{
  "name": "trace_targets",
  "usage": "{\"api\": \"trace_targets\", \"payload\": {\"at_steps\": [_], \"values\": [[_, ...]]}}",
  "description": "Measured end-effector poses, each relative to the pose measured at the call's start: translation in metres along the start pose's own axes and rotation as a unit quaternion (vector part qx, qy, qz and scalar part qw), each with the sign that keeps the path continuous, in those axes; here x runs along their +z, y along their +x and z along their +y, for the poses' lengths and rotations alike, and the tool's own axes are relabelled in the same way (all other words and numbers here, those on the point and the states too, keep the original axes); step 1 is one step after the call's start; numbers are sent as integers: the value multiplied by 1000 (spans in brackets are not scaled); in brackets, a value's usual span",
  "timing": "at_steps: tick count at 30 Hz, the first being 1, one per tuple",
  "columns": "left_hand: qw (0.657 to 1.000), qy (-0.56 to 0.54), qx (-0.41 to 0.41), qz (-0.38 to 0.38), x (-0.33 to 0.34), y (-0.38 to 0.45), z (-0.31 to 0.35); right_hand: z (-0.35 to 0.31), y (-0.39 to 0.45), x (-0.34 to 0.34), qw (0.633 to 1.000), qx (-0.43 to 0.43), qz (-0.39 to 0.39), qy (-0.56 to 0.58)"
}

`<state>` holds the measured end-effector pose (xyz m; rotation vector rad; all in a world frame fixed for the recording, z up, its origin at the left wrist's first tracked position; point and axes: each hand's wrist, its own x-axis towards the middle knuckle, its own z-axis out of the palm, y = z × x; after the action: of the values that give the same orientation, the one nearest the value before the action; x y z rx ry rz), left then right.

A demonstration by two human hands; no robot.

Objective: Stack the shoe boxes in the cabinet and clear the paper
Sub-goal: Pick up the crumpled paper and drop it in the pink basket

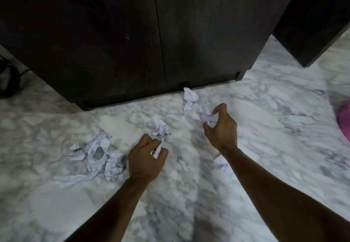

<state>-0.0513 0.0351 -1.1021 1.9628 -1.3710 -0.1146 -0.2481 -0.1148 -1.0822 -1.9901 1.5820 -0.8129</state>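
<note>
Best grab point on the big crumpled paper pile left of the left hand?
Judging by shape: pinch the raised bunched ridge of the paper pile, coming from above on its right side, nearest the left hand. The flat tail trailing toward the lower left lies flush with the floor and gives fingers little to catch.

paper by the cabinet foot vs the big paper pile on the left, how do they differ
The paper by the cabinet is one small crumpled piece; the pile on the left is a much larger tangle that looks like several sheets. The first lies close to the cabinet base, beyond the right hand; the pile lies farther out, beside the left hand. Both are white, crumpled and loose on the marble floor, in neither hand.
</note>
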Motion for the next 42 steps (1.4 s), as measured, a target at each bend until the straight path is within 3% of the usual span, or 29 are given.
{"api": "trace_targets", "payload": {"at_steps": [3,7,10,12,17,20,23,26,29,31,37,42], "values": [[999,-44,-10,8,-16,11,5,-27,30,4,999,15,-25,33],[998,-55,-32,16,-34,21,0,-51,64,19,988,29,-150,-16],[997,-14,-74,11,-45,32,-8,-51,79,39,954,44,-275,-111],[993,19,-95,61,-57,42,-17,-48,75,52,934,30,-302,-191],[965,134,-160,160,-99,41,-61,-47,47,57,972,-43,-161,-165],[952,162,-207,157,-114,30,-98,-59,41,51,990,-37,-64,-121],[954,187,-208,110,-109,16,-120,-82,36,52,989,-93,-3,-112],[953,228,-199,27,-85,-6,-127,-101,23,73,981,-157,-55,-99],[951,239,-194,-35,-69,-22,-126,-97,-4,108,946,-225,-151,-177],[948,254,-179,-65,-68,-26,-123,-87,-23,122,934,-250,-160,-200],[962,261,-81,-13,-61,-53,-103,-80,-56,137,933,-291,-113,-182],[981,189,-34,-31,-54,-58,-105,-89,-63,134,937,-264,-175,-144]]}}
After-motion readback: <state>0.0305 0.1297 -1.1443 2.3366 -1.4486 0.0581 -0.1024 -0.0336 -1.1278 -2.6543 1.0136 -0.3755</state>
